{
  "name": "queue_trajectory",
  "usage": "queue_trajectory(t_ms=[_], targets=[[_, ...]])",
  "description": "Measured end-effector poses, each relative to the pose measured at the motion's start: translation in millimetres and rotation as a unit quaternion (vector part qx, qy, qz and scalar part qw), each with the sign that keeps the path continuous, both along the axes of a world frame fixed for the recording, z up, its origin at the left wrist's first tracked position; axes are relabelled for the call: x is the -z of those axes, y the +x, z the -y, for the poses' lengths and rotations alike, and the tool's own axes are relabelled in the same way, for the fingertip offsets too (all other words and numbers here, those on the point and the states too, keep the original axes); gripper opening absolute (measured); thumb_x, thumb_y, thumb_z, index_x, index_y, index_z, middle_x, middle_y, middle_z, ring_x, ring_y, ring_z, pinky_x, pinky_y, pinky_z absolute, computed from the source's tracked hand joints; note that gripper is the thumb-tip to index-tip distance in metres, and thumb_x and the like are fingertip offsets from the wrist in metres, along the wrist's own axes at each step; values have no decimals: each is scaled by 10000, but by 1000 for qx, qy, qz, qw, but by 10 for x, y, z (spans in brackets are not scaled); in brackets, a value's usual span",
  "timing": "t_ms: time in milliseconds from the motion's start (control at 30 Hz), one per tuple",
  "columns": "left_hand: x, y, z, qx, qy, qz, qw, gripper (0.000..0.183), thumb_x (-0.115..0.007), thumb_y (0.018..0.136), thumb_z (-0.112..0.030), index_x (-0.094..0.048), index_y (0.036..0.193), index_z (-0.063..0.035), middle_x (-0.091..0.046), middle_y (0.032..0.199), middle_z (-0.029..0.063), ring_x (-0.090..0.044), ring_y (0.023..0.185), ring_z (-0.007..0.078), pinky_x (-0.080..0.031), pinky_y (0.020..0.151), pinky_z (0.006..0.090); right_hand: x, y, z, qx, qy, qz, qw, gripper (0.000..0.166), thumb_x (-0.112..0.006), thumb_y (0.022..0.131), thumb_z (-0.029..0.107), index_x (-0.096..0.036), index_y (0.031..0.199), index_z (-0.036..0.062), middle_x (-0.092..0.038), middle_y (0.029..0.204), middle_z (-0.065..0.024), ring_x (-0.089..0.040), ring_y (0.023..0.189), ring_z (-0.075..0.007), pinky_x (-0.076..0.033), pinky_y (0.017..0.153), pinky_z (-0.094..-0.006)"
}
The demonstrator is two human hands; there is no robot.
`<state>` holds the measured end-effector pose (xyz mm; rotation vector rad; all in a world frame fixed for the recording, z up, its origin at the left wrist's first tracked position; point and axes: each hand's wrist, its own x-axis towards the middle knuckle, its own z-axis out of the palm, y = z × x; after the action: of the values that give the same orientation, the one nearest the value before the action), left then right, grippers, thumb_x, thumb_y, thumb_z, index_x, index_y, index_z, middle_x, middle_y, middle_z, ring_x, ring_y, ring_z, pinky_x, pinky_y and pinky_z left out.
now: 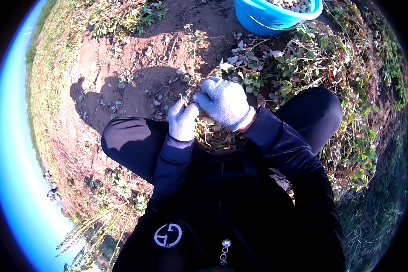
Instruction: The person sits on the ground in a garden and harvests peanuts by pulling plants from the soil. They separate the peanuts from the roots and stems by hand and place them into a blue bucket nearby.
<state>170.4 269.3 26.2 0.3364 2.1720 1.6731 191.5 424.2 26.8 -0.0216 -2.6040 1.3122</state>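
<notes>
My left hand, in a pale knit work glove, is closed with thumb and fingers pinched together beside the right hand. My right hand, gloved alike, grips the stem of a dried peanut plant. The plant's thin stalk stretches away from me over the soil. The left fingertips are at the lower end of the plant; what exactly they pinch is hidden by the glove. Beneath my hands, between my folded legs, lies a heap of pale pods and dry stems.
A blue plastic basin holding unshelled peanuts stands ahead to the right. Pulled leafy plants lie along my right side. Another leafy heap is ahead to the left on bare soil. Several people are far off at the left.
</notes>
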Motion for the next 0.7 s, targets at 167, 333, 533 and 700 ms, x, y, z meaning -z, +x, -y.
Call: queue_trajectory(t_ms=[167, 333, 533, 700], targets=[[-203, -51, 20, -61, 178, 284, 940, 290, -501, 805, -19, -591, 1072, 51, -653, 900, 91, -639, 800, 154, -514, 727, 247, 38, -79, -139, -64, -200, 92, 973, 451, -739, 746, 401, -605, 944, 19, -630, 761, -120, -625, 683, -181, -486, 620, -313], [-221, -11, 67, 16, 200, 325, 924, 307, -583, 784, -72, -594, 1061, 59, -648, 934, 103, -631, 790, 148, -502, 694, 254, 1, -99, -145, -264, -345, 166, 885, 461, -747, 757, 379, -608, 1045, 47, -630, 900, -80, -582, 850, -127, -468, 750, -295], [-173, 14, 117, 58, 235, 321, 916, 364, -643, 770, -163, -600, 1052, 63, -660, 911, 132, -645, 766, 183, -509, 660, 276, 15, -50, -198, -249, -373, 148, 882, 651, -801, 686, 366, -513, 1153, 17, -641, 875, -93, -608, 762, -134, -498, 639, -290], [-85, -110, 36, 74, 235, 339, 908, 395, -646, 794, -190, -586, 1086, 69, -657, 927, 139, -648, 773, 184, -513, 678, 268, -50, -14, -195, -156, -438, 164, 870, 658, -810, 679, 370, -537, 1156, 9, -637, 899, -79, -596, 777, -125, -492, 676, -297]])
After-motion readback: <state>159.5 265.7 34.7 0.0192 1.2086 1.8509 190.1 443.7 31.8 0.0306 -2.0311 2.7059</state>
